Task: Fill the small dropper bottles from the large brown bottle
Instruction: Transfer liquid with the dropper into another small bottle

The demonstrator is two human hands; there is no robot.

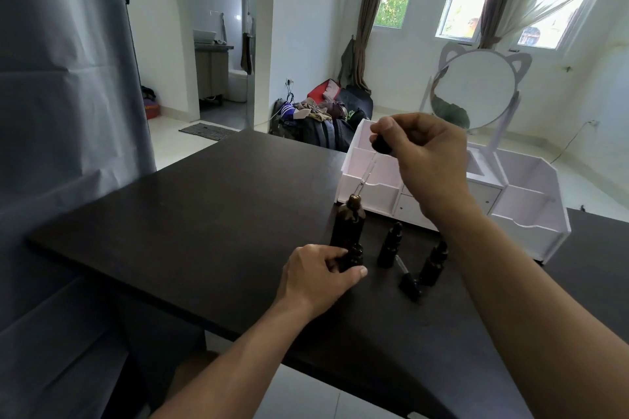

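Head view: right hand [430, 156] fingers pinch dropper [369, 167] over large bottle [349, 221]; left hand [320, 275] fingers grip small bottle [354, 257] mid-table.

A matt, dark wood-grain tabletop [211, 214] is seen. Glossy dark brown glass is shown by the large bottle [347, 224] and the small dropper bottles [389, 248]. The pipette [366, 175] is formed of clear glass. The white organiser [531, 211] appears smooth and matt.
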